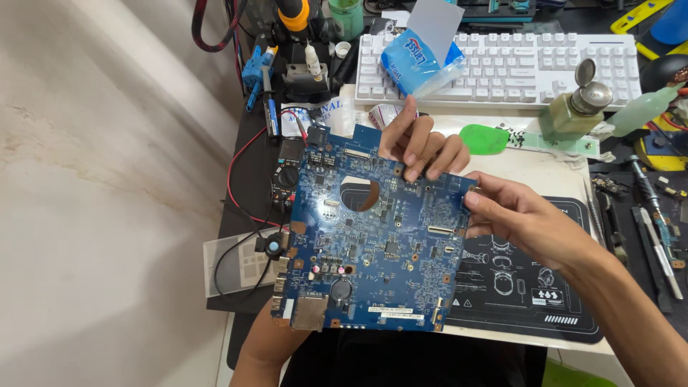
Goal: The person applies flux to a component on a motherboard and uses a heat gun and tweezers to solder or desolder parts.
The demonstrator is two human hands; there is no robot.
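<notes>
Item: blue circuit board (369, 236), large, with a round cut-out near its upper middle, held tilted above the table (530, 161) in front of the person. Left hand (419, 147): its arm passes beneath the board from the lower left, the fingers coming up over the top edge and curling onto the face, grasping it. Right hand (519, 215): pinching the board's right edge between thumb and fingertips. Under the board's right side: black work mat (530, 294) with white line drawings, lying on the table. Behind the board: white keyboard (516, 68), with a blue packet of wipes (419, 61) resting across its left part. Right of the left hand: flat green plastic pick (484, 140) on the table; further right, a greenish pump bottle (577, 107) with a metal top. Left of the board: red and black wires (240, 179), partly hidden by it. Far right: assorted hand tools (656, 222) on a dark tray, details too small to tell.
</notes>
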